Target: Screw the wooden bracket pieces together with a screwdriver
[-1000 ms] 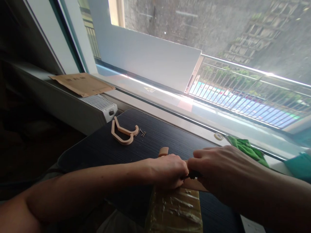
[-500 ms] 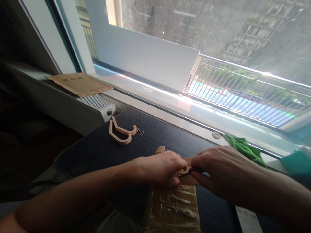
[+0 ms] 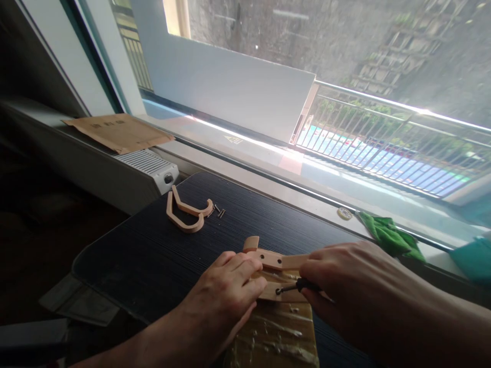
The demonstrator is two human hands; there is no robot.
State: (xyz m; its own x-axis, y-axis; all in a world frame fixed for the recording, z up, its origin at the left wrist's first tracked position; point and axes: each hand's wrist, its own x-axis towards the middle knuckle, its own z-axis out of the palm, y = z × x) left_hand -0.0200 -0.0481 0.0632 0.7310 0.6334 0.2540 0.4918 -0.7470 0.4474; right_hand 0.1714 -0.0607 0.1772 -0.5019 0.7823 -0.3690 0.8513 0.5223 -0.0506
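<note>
At lower centre, your wooden pieces (image 3: 278,260) are pale, smooth and matt; the parcel (image 3: 274,337) beneath is glossy, crinkled tape. Your screwdriver (image 3: 293,287) has a metal shaft. The tabletop (image 3: 153,255) is dark, matt, finely ribbed; at right lies green cloth (image 3: 387,235).

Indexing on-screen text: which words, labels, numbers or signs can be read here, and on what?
Nothing is legible.
Brown envelope: dark print along its far edge, too blurred to read.
Triangular sticker on the window sill: too small to read.
Wooden pieces, screwdriver: no markings seen.
</note>
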